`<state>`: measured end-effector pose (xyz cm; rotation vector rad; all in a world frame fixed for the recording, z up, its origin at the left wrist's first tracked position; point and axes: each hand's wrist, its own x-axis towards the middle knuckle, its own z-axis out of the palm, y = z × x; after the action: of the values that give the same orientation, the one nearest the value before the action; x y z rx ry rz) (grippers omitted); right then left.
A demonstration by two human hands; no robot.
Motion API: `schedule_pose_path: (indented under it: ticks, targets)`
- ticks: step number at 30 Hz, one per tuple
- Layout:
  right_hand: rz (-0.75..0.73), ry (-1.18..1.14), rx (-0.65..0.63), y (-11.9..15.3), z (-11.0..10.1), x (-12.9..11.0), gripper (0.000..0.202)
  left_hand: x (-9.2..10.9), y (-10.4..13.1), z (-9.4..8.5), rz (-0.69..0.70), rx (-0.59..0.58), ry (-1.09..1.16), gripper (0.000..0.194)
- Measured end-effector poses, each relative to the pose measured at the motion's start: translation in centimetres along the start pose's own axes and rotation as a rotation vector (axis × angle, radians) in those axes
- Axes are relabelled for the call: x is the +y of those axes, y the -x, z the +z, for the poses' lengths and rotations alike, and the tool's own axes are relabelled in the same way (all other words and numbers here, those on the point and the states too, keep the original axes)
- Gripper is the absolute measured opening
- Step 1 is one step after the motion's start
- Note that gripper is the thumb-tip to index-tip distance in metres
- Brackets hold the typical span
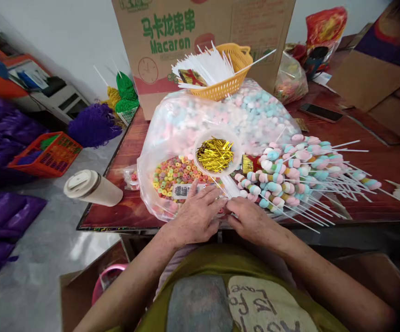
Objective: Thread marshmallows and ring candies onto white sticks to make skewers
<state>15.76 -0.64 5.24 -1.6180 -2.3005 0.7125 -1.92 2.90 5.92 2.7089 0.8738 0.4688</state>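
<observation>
My left hand lies over the front of a clear bag of colourful ring candies, fingers extended and spread. Close beside it, my right hand has its fingers curled together near white sticks; anything in its grip is hidden. A round tub of gold twist ties sits just beyond both hands. To the right lies a pile of skewered pastel marshmallows, their sticks pointing right. Behind the tub spreads a large clear bag of pink, white and blue marshmallows.
A yellow basket of white sticks rests on the marshmallow bag, before a cardboard box. A lidded cup stands at the table's left edge. A phone lies at the back right. An orange basket is off to the left.
</observation>
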Motion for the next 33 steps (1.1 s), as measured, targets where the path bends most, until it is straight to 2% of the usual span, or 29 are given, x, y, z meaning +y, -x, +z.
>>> schedule_pose_path:
  ticks: [1, 3, 4, 5, 7, 9, 11, 13, 15, 18, 20, 23, 27, 30, 33]
  targets:
    - [-0.036, -0.068, 0.021, 0.3, -0.8, 0.2, 0.014, 0.5, -0.1, -0.3, -0.03, -0.064, 0.057, 0.019]
    - [-0.026, -0.286, 0.09, 0.7, -1.9, 0.7, 0.011, 0.9, -0.3, -0.1, -0.184, -0.098, 0.283, 0.011]
    - [0.001, -0.406, 0.124, 0.8, -2.1, 0.9, 0.012, 0.9, -0.4, 0.3, -0.273, -0.104, 0.447, 0.014]
    - [0.017, -0.517, 0.133, 0.9, -2.2, 1.1, 0.022, 0.8, -0.5, 0.7, -0.354, -0.121, 0.62, 0.017]
    - [0.004, -0.668, 0.084, 1.0, -2.0, 1.4, 0.038, 0.6, -0.7, 1.2, -0.462, -0.188, 0.905, 0.025]
    - [0.007, -0.694, 0.065, 1.0, -1.4, 1.4, 0.027, 0.5, -0.9, 1.1, -0.496, -0.278, 1.034, 0.027]
    - [0.052, -0.613, 0.158, 0.9, -0.7, 1.4, 0.016, 0.6, -1.1, 0.5, -0.515, -0.264, 1.022, 0.026]
    - [0.054, -0.506, 0.247, 1.0, -0.3, 1.3, 0.015, 0.9, -1.2, -0.1, -0.543, -0.149, 0.965, 0.027]
    - [0.002, -0.425, 0.282, 1.2, 0.0, 1.3, 0.018, 1.2, -1.2, -0.3, -0.564, -0.065, 0.932, 0.026]
    - [-0.052, -0.344, 0.319, 1.6, 0.3, 1.6, 0.028, 1.4, -0.9, 0.6, -0.574, -0.077, 1.032, 0.021]
    - [-0.031, -0.309, 0.328, 1.9, 0.3, 1.7, 0.032, 1.4, -0.7, 1.5, -0.579, -0.067, 1.133, 0.022]
    - [0.024, -0.369, 0.275, 2.3, -0.1, 1.9, 0.031, 1.2, -0.5, 2.4, -0.57, -0.041, 1.177, 0.023]
    - [0.033, -0.635, 0.133, 2.3, -0.4, 1.7, 0.019, 0.9, -0.5, 2.3, -0.537, 0.017, 1.098, 0.023]
    - [0.122, -0.625, 0.243, 1.9, 0.5, 1.5, 0.026, 0.9, -0.4, 1.9, -0.512, 0.03, 1.029, 0.026]
    - [0.102, -0.516, 0.324, 1.6, 1.3, 1.3, 0.033, 0.8, -0.2, 1.7, -0.457, 0.024, 0.997, 0.024]
